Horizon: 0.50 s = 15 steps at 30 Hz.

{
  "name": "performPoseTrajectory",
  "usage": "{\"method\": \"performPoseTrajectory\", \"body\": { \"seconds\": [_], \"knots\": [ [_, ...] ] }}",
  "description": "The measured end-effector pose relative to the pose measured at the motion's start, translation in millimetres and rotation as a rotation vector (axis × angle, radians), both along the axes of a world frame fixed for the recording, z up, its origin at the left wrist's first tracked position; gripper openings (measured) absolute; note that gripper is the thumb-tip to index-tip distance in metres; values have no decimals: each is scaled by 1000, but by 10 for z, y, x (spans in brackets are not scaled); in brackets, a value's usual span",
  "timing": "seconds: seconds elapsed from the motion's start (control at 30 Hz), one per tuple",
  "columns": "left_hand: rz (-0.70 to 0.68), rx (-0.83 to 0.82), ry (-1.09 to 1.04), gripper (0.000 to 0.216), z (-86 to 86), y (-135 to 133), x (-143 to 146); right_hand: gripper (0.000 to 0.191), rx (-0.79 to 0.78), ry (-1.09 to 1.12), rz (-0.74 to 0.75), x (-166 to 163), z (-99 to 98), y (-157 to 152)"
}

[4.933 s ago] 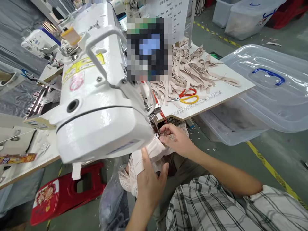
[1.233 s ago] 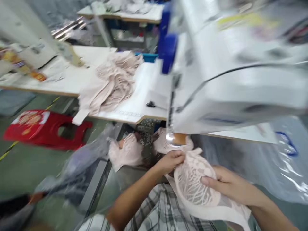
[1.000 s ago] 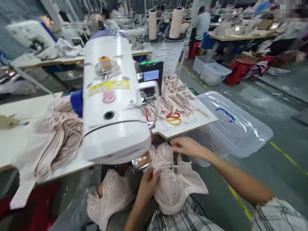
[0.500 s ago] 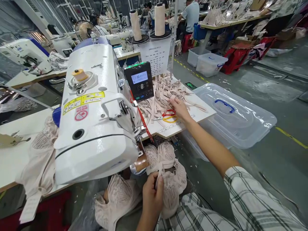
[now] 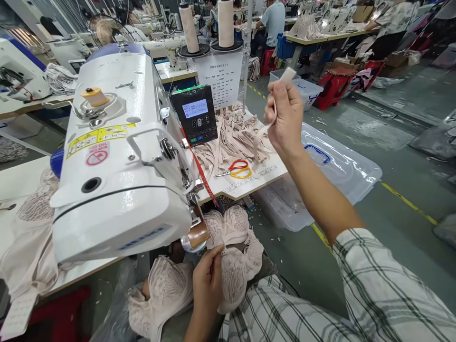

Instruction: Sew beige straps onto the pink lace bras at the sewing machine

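My right hand (image 5: 286, 114) is raised over the table's right side, its fingers closed on a beige bra strap (image 5: 289, 75). One end sticks up above the fingers and the rest trails down to the left. Low in front of me, my left hand (image 5: 208, 280) pinches the edge of a beige lace bra (image 5: 233, 273) below the machine's sewing head. Exactly which part lies between those fingertips is hidden. The white sewing machine (image 5: 117, 204) stands to the left. Between it and my right hand, a pile of beige straps (image 5: 235, 135) covers the table, with red-and-yellow-handled scissors (image 5: 239, 169) in front.
A control panel (image 5: 195, 114) and two thread cones (image 5: 225, 23) stand behind the machine. More bra pieces (image 5: 32, 232) hang over the left table edge. A clear plastic box (image 5: 342, 156) with a lid sits on the floor at the right. A co-worker (image 5: 273, 21) sits farther back.
My right hand has lifted from the strap pile, up and to the right, drawing out a strap. My left hand remains low at the bra. The whole view has shifted, moving the machine leftward.
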<state>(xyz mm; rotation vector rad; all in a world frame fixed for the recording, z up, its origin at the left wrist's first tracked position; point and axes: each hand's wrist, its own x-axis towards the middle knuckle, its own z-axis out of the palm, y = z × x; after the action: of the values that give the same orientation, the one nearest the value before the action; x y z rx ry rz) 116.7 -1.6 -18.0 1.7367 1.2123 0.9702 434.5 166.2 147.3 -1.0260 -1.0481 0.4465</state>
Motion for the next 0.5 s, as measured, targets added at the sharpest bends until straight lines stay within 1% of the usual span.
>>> {"method": "performPoseTrajectory", "body": {
  "seconds": [0.03,0.1,0.2,0.23,0.27,0.3,0.33,0.43,0.5],
  "knots": [
    [6,-28,-6,27,30,2,-8,50,-68,-36,103,-42,19,-104],
    [18,-108,-9,28,116,13,-32,38,-212,-132,369,-177,-35,-356],
    [8,-237,-13,33,284,54,-77,28,-452,-383,879,-475,-293,-768],
    [-11,-268,-19,35,341,75,-89,27,-515,-476,1020,-582,-400,-891],
    [-35,-292,-27,37,392,99,-99,27,-560,-562,1128,-685,-506,-997],
    [-69,-307,-37,39,435,124,-105,26,-589,-635,1196,-782,-605,-1082],
    [-117,-321,-49,40,468,148,-108,26,-604,-692,1225,-870,-694,-1146],
    [-266,-351,-53,38,505,199,-107,26,-641,-760,1226,-1064,-878,-1212],
    [-309,-351,5,37,492,210,-105,27,-672,-766,1220,-1126,-937,-1187]
  ]
}}
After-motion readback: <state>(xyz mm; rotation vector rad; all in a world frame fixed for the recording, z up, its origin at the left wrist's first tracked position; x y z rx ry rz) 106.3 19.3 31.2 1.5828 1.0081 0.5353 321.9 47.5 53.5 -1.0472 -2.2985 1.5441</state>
